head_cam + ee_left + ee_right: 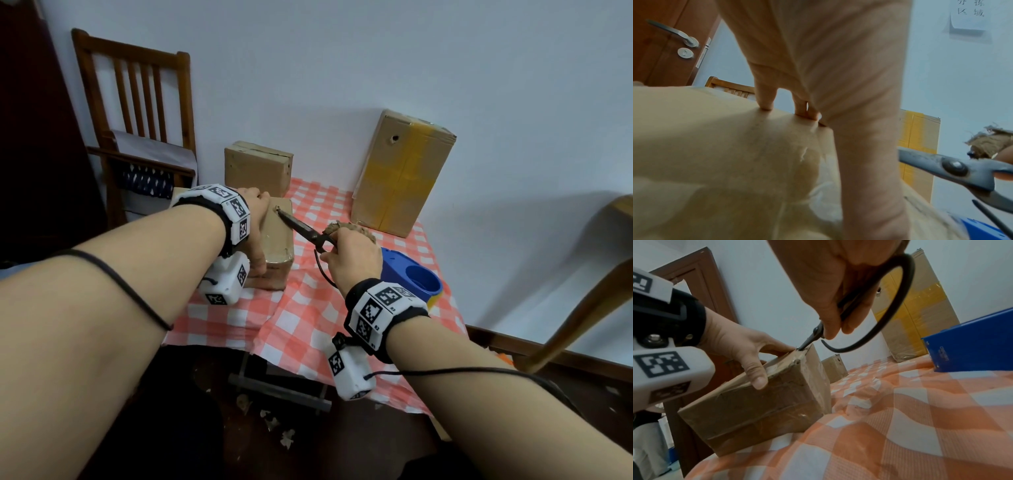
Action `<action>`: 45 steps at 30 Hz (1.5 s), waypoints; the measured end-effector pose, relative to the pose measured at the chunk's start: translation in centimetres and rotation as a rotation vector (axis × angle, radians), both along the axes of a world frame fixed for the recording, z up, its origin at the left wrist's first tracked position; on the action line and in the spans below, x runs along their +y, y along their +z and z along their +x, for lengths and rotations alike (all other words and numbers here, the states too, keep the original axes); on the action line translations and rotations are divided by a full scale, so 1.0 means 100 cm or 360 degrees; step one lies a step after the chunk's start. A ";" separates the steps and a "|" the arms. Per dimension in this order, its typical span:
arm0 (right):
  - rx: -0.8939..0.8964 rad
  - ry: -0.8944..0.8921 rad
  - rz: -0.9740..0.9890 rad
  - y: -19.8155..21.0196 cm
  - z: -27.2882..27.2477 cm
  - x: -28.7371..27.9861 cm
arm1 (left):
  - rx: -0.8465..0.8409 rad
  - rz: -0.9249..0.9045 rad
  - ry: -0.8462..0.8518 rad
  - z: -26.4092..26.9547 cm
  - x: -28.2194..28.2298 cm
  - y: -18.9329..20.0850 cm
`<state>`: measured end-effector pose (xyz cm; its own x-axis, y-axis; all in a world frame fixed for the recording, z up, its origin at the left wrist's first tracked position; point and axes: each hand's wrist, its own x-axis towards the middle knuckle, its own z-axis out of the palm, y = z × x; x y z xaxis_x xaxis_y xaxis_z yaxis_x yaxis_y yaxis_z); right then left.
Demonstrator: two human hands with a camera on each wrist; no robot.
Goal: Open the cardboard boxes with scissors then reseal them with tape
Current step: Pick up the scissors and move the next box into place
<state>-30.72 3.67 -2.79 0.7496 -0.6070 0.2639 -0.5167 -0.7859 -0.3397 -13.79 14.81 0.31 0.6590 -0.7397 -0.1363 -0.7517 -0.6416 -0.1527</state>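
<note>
On the checked cloth, nearest box: the small cardboard box [277,240] stands at the left side of the table [342,308], wrapped in clear tape, not yet cut open as far as the views show.

Left hand: the left hand [255,233] clamps the box from above, fingers over its far top edge and thumb down its near face, holding it firmly.

Right hand: the right hand [352,257] is closed round the handles of the scissors [305,231], fingers through the large dark loop.

Scissors to box: the blades look nearly closed and the tip touches the box's top near its far corner, just beside the left fingertips [785,348].

Risk, slip: the point sits very close to the holding fingers; if it skids off the slick tape, it would likely run toward them.

Risk, depth: pushing the tip hard could drive it through the cardboard into whatever is inside, which cannot be seen.

Risk, shift: the box rests on loose, wrinkled cloth, so a sideways push could slide or tip it unless the left hand bears down.

Other boxes: a second small box [258,168] stands behind, and a tall box [404,174] with yellow tape leans at the wall, well apart.

Tape dispenser: the blue dispenser [411,274] lies just right of the right hand.
</note>
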 end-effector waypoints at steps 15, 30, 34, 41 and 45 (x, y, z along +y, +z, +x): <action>-0.0056 0.0031 0.0123 -0.005 -0.009 -0.009 | -0.0005 -0.0021 0.0008 -0.003 0.001 0.001; -0.0189 0.0089 0.0252 -0.015 -0.007 -0.012 | -0.0005 -0.0019 0.0031 -0.006 0.001 0.003; -0.0158 0.0075 0.0194 -0.018 -0.006 -0.016 | -0.0021 -0.0032 0.0040 -0.011 0.002 0.005; -0.0311 0.0078 0.0311 -0.008 -0.014 -0.023 | -0.0030 -0.0012 0.0057 -0.018 0.004 0.008; -0.0147 0.0060 0.0268 0.009 -0.019 -0.025 | -0.0150 0.0020 0.0043 -0.024 0.005 0.006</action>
<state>-32.66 1.12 -1.92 0.7500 -0.6201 0.2301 -0.4482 -0.7324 -0.5126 -16.21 15.33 0.90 0.6893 -0.7198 -0.0819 -0.7158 -0.6593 -0.2301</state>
